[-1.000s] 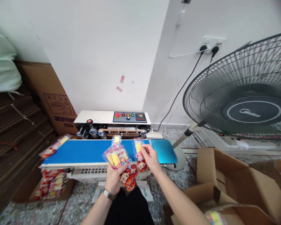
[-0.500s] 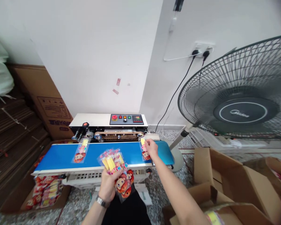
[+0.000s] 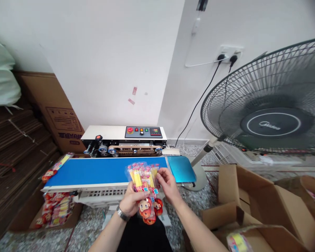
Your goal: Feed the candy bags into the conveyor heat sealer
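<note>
My left hand (image 3: pixel 131 203), with a metal watch on its wrist, is closed around a fanned bunch of clear packets (image 3: pixel 146 206). They have yellow sticks inside and red cartoon-head prints at the lower ends. My right hand (image 3: pixel 169 185) pinches the upper right edge of a packet in this bunch with thumb and forefinger. Behind the bunch runs the blue conveyor belt (image 3: pixel 99 170) of a band sealing machine (image 3: pixel 105 133). A single packet (image 3: pixel 56 168) lies slanted at the belt's left end. Part of the belt is hidden by the bunch.
A box of packets (image 3: pixel 54 213) sits below the belt's left end. Open cardboard boxes (image 3: pixel 273 199) stand at the right, with a large fan (image 3: pixel 267 115) above them. Flattened cardboard (image 3: pixel 18 140) is stacked at the left.
The packet on the belt's left part has moved left to its end. My right hand has come back from the belt's right part to the bunch, which has shifted right with my left hand.
</note>
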{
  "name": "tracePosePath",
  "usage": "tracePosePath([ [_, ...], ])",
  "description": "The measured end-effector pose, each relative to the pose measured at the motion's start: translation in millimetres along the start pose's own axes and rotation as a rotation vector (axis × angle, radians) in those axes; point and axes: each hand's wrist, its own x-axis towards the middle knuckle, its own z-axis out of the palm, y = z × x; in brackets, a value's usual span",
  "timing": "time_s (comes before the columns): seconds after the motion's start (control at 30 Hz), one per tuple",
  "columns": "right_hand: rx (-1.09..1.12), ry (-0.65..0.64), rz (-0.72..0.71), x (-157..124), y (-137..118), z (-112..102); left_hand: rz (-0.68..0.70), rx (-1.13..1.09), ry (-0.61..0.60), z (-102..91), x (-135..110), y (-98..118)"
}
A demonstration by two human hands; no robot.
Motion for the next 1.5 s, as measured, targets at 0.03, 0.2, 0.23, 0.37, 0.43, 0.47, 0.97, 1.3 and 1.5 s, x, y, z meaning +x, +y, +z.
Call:
tracePosePath([
  [0.03, 0.018, -0.017, -0.002, -1, -5, 2, 0.001, 0.005, 0.001, -1.0, -1, 1],
  [0.2, -0.065, -0.124, -0.093, 3, -28, 6, 0.016, -0.034, 0.010, -7.2, -9, 5],
  [0.23, -0.108, -0.126, -0.108, 4, -32, 6, 0.029, -0.048, 0.008, -7.7, -10, 5],
  [0.37, -0.202, -0.135, -0.101, 7, -39, 6, 0.041, -0.090, -0.010, -8.0, -12, 3],
  [0.43, -0.161, -0.119, -0.083, 6, -40, 7, 0.042, -0.122, -0.011, -7.7, -12, 3],
  [0.47, -0.117, -0.099, -0.074, 4, -39, 9, 0.043, -0.140, -0.010, -7.3, -11, 2],
  [0.97, -0.602, 0.332, 0.158, 70, 41, -60, 0.061, 0.007, 0.200, -16.2, -1, -6],
  [1.3, -0.622, 0.174, 0.113, 96, 36, -29, 0.197, 0.197, 0.193, -10.4, 15, 3],
  [1.5, -0.270, -0.244, -0.102, 34, -8, 2, 0.269, 0.220, 0.165, -6.8, 22, 4],
])
